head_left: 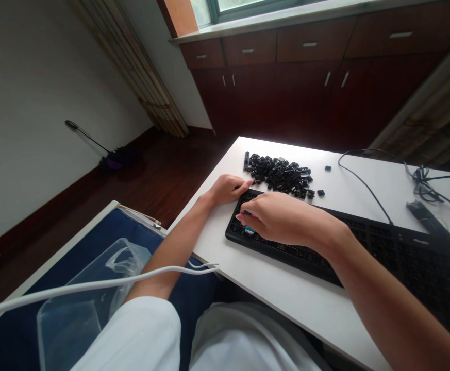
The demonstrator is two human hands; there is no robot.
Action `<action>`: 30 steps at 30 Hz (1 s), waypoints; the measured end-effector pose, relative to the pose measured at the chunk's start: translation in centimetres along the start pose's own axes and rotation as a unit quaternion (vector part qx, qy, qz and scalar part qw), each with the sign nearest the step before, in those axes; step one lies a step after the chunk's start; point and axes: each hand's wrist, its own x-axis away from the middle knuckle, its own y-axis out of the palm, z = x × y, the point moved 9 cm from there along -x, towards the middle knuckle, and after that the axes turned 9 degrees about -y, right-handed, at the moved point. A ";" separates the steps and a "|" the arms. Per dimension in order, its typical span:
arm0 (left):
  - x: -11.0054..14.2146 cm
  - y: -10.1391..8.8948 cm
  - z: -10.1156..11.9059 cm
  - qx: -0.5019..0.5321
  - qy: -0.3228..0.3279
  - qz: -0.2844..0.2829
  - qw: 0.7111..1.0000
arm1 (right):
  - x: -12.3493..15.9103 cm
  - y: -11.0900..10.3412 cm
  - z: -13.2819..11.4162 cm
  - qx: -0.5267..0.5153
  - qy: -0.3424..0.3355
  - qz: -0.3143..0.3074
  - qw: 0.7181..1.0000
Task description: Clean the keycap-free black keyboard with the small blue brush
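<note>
A black keyboard (pixel 286 251) lies along the white table, with dark keys or bare key sockets at its left end. At its back left corner my left hand (pixel 228 188) is closed, its curled fingers against the corner. Above the left part of the keyboard, my right hand (pixel 279 216) pinches a small blue tool (pixel 250 228) with a pale lower end. Most of that tool is hidden by the fingers, so its kind is unclear. Just behind the keyboard is a heap of loose black keycaps (pixel 279 172), close to my left fingertips.
Two single keycaps (pixel 321 193) lie right of the heap. A dark cable (pixel 364 183) runs from the keyboard to a tangled bundle (pixel 423 185). A clear plastic bag (pixel 132 257) lies on blue cloth at the left, and a white cord (pixel 93 284) crosses before my left arm.
</note>
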 end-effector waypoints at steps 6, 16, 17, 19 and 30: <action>0.0 0.0 0.1 0.013 0.010 -0.003 1.000 | 0.2 -0.7 -0.7 -0.038 -0.037 0.008 0.999; 0.0 -0.1 0.3 0.000 0.013 -0.001 1.000 | 1.5 -1.4 1.3 -0.009 0.040 -0.021 0.999; 0.0 -0.1 0.3 -0.001 0.011 -0.001 1.000 | 1.4 -1.4 1.1 -0.020 0.029 -0.017 0.999; -0.1 0.0 0.2 -0.001 0.009 -0.001 1.000 | 1.5 -1.8 0.9 -0.035 0.018 -0.012 0.999; 0.0 0.0 0.2 -0.009 0.018 -0.008 1.000 | 3.0 -1.6 2.7 -0.009 0.095 -0.062 0.993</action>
